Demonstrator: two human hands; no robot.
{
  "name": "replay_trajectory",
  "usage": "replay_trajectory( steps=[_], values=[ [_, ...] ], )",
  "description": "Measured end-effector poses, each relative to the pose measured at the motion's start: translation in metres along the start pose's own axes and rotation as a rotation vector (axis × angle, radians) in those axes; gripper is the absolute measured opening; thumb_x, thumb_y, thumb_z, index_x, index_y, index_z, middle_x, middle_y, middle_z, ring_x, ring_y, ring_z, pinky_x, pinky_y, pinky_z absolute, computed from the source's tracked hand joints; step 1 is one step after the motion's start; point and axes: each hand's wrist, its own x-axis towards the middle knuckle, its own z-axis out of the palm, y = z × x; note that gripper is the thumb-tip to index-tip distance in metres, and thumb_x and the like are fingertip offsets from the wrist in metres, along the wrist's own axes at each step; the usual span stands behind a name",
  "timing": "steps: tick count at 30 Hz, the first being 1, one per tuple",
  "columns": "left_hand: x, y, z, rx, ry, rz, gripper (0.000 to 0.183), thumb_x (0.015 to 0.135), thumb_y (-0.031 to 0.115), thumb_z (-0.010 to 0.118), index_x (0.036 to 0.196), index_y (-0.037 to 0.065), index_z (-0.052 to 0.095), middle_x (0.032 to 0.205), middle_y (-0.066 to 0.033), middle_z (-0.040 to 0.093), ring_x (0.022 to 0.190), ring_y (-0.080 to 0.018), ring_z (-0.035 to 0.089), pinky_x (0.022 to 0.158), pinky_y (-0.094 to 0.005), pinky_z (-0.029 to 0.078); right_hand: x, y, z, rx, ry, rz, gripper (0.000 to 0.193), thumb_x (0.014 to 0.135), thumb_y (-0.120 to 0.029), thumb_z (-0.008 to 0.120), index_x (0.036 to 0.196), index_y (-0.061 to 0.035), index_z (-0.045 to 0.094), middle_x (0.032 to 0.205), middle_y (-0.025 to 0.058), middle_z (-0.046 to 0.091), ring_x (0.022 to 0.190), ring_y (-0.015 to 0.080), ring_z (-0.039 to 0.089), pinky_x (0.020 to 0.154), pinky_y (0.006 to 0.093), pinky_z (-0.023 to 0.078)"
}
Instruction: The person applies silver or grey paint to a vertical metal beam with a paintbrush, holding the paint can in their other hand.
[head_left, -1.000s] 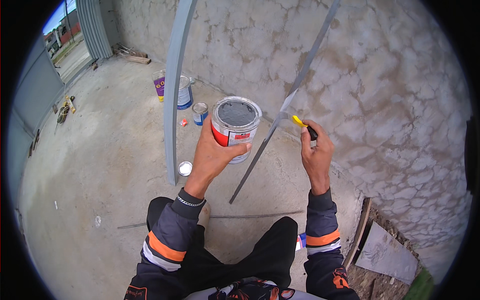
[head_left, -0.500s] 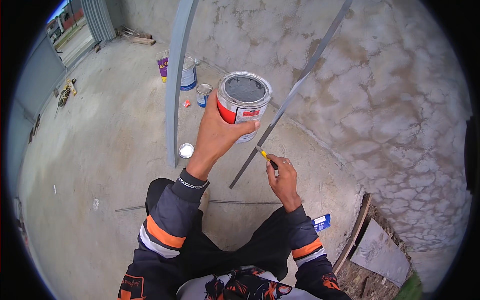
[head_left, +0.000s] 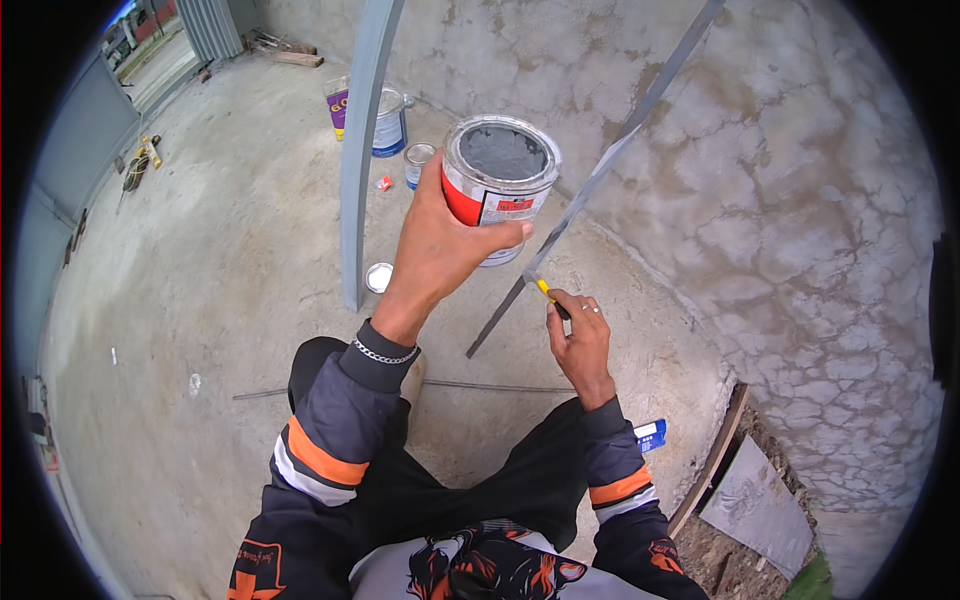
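Note:
My left hand grips a round metal can from its left side, thumb across the front. The can is silver with a red and white label, and thick grey material shows inside its open top. Lower right, my right hand is closed on a small tool with a yellow and black handle. The tool's tip meets or nearly meets a slanting grey metal bar; I cannot tell whether they touch. Above the tip, a stretch of the bar looks paler and smoother.
A grey-blue post stands left of the can. Behind it are a larger blue-white can, a purple-yellow container and a small can. A round lid lies nearby. A thin rod crosses the floor before me; a rough wall rises right.
The can in my left hand has moved up and slightly right in view. My right hand and tool have shifted up and right, the tip staying beside the bar.

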Motion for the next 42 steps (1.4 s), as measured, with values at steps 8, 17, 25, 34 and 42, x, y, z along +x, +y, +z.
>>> replay_trajectory(
  steps=[8, 17, 25, 34, 42],
  values=[
    [-0.005, 0.001, -0.001, -0.029, -0.014, -0.005, 0.095, 0.069, 0.022, 0.095, 0.145, -0.003, 0.045, 0.132, -0.0168, 0.065, 0.121, -0.0251, 0.066, 0.102, -0.0378, 0.054, 0.055, 0.021, -0.058, -0.14, 0.326, 0.069, 0.02, 0.095, -0.002, 0.072, 0.115, -0.0023, 0.074, 0.093, 0.0115, 0.071, 0.082, 0.0245, 0.066, 0.072, 0.0361, 0.051],
    [-0.005, 0.004, -0.006, -0.035, 0.002, 0.012, 0.093, 0.069, 0.021, 0.095, 0.144, -0.003, 0.045, 0.132, -0.0163, 0.065, 0.121, -0.0245, 0.066, 0.103, -0.0376, 0.054, -0.073, 0.005, 0.049, -0.004, -0.124, 0.067, 0.025, 0.09, -0.002, 0.075, 0.115, -0.004, 0.071, 0.091, 0.0126, 0.07, 0.084, 0.0307, 0.065, 0.076, 0.0413, 0.054],
    [-0.006, 0.002, -0.009, -0.009, 0.005, 0.04, 0.094, 0.069, 0.022, 0.095, 0.144, -0.004, 0.046, 0.13, -0.0158, 0.066, 0.119, -0.0247, 0.067, 0.102, -0.0377, 0.055, -0.04, 0.023, 0.008, -0.161, 0.093, 0.035, 0.025, 0.091, -0.007, 0.076, 0.116, -0.0059, 0.072, 0.089, 0.0074, 0.068, 0.084, 0.0252, 0.063, 0.083, 0.0405, 0.048],
    [-0.004, -0.005, -0.007, -0.038, 0.012, 0.013, 0.098, 0.067, 0.024, 0.096, 0.146, -0.004, 0.045, 0.132, -0.016, 0.065, 0.121, -0.0258, 0.065, 0.104, -0.0368, 0.053, -0.103, 0.019, 0.07, -0.165, -0.158, 0.012, 0.028, 0.09, -0.013, 0.077, 0.118, -0.0125, 0.073, 0.09, 0.0017, 0.067, 0.087, 0.0195, 0.062, 0.095, 0.0428, 0.038],
    [-0.004, -0.014, -0.009, -0.045, -0.022, 0.061, 0.099, 0.066, 0.027, 0.096, 0.146, -0.003, 0.045, 0.134, -0.0171, 0.063, 0.123, -0.0275, 0.063, 0.105, -0.0381, 0.052, -0.112, 0.009, 0.043, -0.275, -0.184, 0.054, 0.026, 0.091, -0.014, 0.075, 0.116, -0.013, 0.072, 0.091, 0.0012, 0.068, 0.087, 0.0182, 0.062, 0.097, 0.045, 0.036]
  ],
)
